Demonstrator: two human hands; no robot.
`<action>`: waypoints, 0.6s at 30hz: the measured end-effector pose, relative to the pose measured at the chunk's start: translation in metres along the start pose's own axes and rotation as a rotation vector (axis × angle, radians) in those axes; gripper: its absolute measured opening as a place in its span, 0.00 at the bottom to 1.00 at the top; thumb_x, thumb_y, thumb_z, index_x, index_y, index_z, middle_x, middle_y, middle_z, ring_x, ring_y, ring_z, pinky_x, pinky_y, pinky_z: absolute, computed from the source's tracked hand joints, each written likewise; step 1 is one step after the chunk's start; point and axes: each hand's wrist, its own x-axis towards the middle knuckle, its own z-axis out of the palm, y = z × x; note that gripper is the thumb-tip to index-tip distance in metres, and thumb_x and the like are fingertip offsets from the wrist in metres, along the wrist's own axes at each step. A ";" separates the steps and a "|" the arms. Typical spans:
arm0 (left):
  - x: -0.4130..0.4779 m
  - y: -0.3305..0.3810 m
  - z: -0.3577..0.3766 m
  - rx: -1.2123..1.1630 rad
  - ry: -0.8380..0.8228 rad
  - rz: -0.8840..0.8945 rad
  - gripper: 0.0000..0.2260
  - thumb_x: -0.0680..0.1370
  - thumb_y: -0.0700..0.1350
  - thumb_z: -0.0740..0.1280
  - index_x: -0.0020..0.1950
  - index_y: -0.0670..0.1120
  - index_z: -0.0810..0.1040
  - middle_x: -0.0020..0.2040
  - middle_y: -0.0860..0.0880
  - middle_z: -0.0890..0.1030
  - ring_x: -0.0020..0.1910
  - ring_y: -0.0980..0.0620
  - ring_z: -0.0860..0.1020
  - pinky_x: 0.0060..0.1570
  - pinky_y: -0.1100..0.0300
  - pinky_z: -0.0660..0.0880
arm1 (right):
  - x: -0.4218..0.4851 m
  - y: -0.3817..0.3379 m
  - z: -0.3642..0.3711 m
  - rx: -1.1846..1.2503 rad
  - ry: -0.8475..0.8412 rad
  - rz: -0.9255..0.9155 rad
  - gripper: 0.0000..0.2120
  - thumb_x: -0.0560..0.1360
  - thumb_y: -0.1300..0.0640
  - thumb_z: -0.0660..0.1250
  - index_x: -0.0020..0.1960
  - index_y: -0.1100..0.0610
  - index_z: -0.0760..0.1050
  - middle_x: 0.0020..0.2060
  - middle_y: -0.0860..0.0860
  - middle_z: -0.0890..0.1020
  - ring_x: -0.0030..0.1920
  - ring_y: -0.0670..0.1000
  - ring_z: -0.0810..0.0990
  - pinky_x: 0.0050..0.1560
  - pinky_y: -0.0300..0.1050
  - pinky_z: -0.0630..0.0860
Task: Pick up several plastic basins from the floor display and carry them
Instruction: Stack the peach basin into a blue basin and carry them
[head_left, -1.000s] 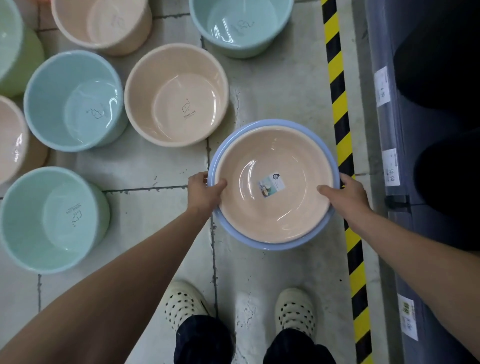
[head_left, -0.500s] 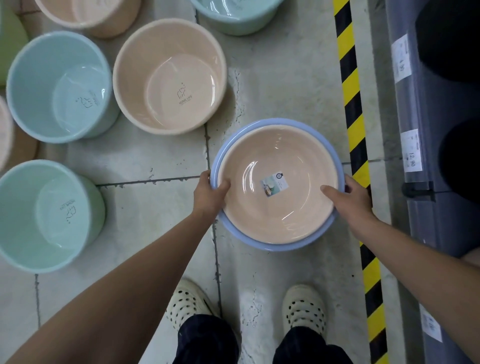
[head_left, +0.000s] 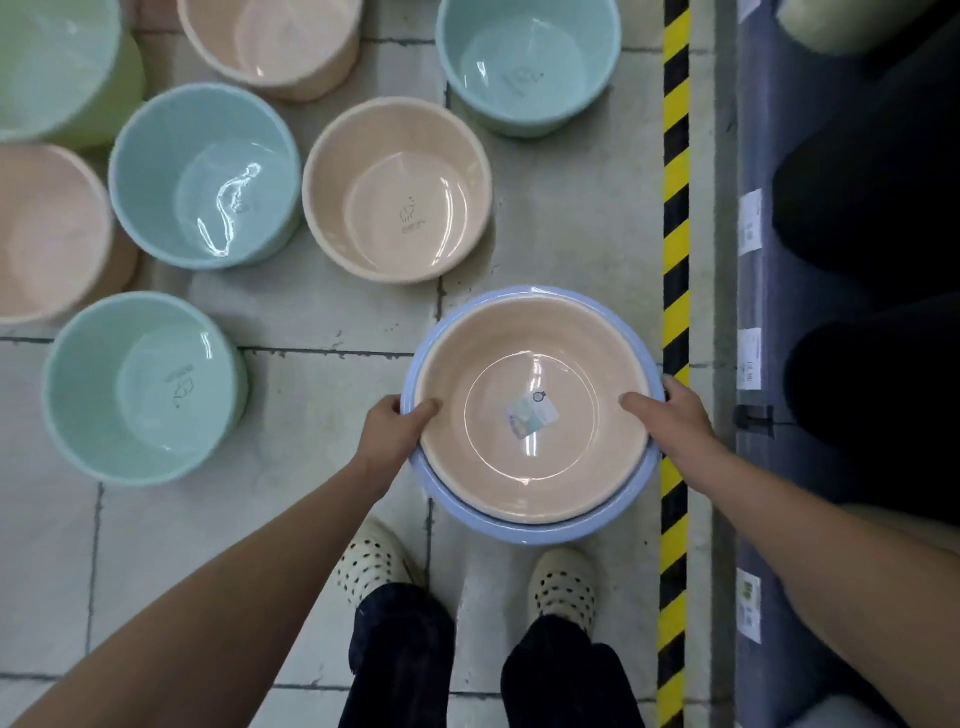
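I hold a nested pair of basins above the floor: a peach basin (head_left: 530, 364) with a small label inside sits in a blue basin (head_left: 524, 530). My left hand (head_left: 395, 426) grips the left rim, thumb over the edge. My right hand (head_left: 670, 421) grips the right rim the same way. On the floor beyond stand more basins: a peach one (head_left: 397, 189), a light blue one (head_left: 205, 174), a mint one (head_left: 143, 387) and a teal one (head_left: 527, 62).
A yellow-and-black hazard stripe (head_left: 675, 208) runs along the floor on the right, beside a dark shelf base (head_left: 753, 467) with price tags. More peach and green basins crowd the far left. My feet in white perforated clogs (head_left: 371, 564) stand on grey tiles below the basins.
The view has shifted so the floor basins sit lower and further right in frame. The held stack has tilted slightly, showing more of the blue basin's near wall. Both grips are unchanged.
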 end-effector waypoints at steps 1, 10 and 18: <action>-0.008 0.004 -0.016 -0.011 0.013 -0.001 0.13 0.76 0.49 0.72 0.56 0.42 0.79 0.46 0.49 0.82 0.42 0.53 0.80 0.36 0.60 0.74 | -0.010 -0.017 0.004 -0.032 -0.012 -0.009 0.07 0.73 0.57 0.71 0.51 0.50 0.78 0.46 0.50 0.83 0.46 0.52 0.82 0.46 0.48 0.79; -0.078 0.026 -0.195 -0.196 0.245 0.028 0.15 0.76 0.49 0.73 0.57 0.42 0.78 0.47 0.48 0.82 0.41 0.55 0.79 0.38 0.60 0.73 | -0.110 -0.178 0.103 -0.265 -0.174 -0.226 0.10 0.70 0.54 0.72 0.50 0.54 0.78 0.45 0.51 0.83 0.46 0.53 0.81 0.45 0.47 0.77; -0.125 -0.009 -0.344 -0.331 0.391 -0.009 0.16 0.73 0.50 0.74 0.55 0.42 0.80 0.48 0.47 0.84 0.43 0.50 0.81 0.40 0.57 0.75 | -0.200 -0.262 0.223 -0.421 -0.365 -0.369 0.13 0.73 0.57 0.72 0.56 0.53 0.75 0.46 0.48 0.81 0.42 0.45 0.79 0.37 0.39 0.73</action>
